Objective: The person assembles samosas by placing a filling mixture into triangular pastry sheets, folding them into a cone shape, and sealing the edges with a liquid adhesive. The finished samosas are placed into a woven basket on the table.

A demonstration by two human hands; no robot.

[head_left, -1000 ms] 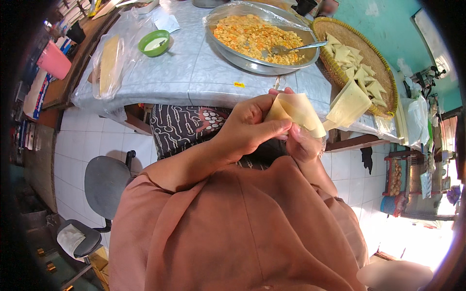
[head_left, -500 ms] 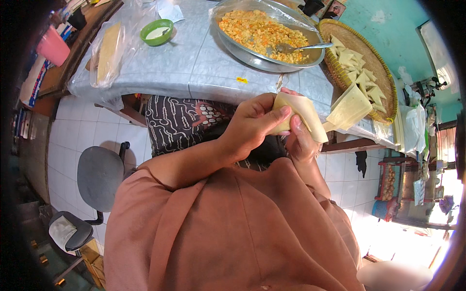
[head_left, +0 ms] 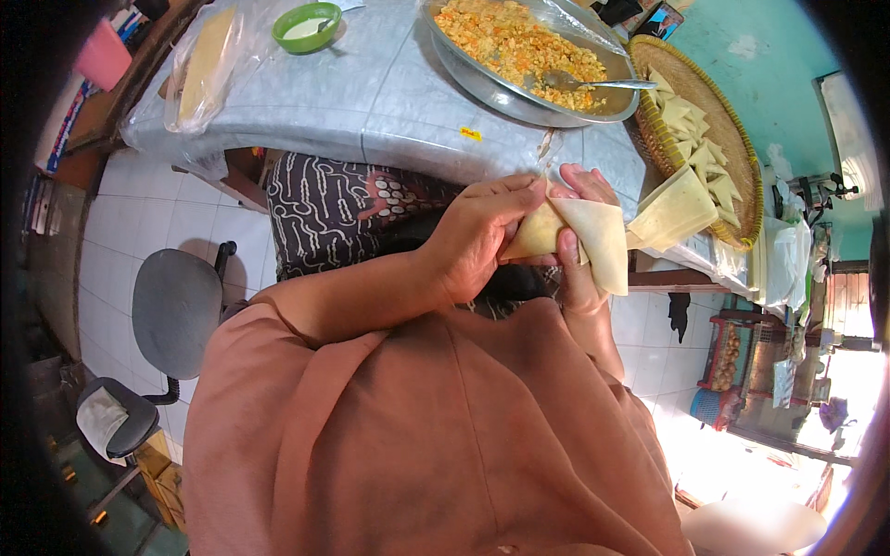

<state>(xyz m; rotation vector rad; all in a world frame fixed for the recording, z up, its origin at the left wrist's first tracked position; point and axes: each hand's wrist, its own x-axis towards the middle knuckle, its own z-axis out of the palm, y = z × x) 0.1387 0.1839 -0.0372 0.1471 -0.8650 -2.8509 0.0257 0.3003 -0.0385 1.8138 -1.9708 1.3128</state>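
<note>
Both hands hold a pale pastry wrapper above my lap, near the table's front edge. It is folded over into a cone-like shape with a flap hanging on the right. My left hand pinches the wrapper's upper left corner between thumb and fingers. Below and behind it, my right hand supports it, thumb on the front and fingers at the back. Whether any filling lies inside is hidden. Just right of them, a stack of flat wrappers leans at the table edge against a round woven tray of folded triangular pastries.
A steel basin of orange-yellow crumbly filling with a spoon stands at the far middle. A green bowl of white paste and a plastic bag of wrappers lie left. An office chair stands left.
The wrapper has turned in my hands, and its folded flap now shows as a cone. My left thumb has shifted to the upper corner, and my right fingers are spread more behind it.
</note>
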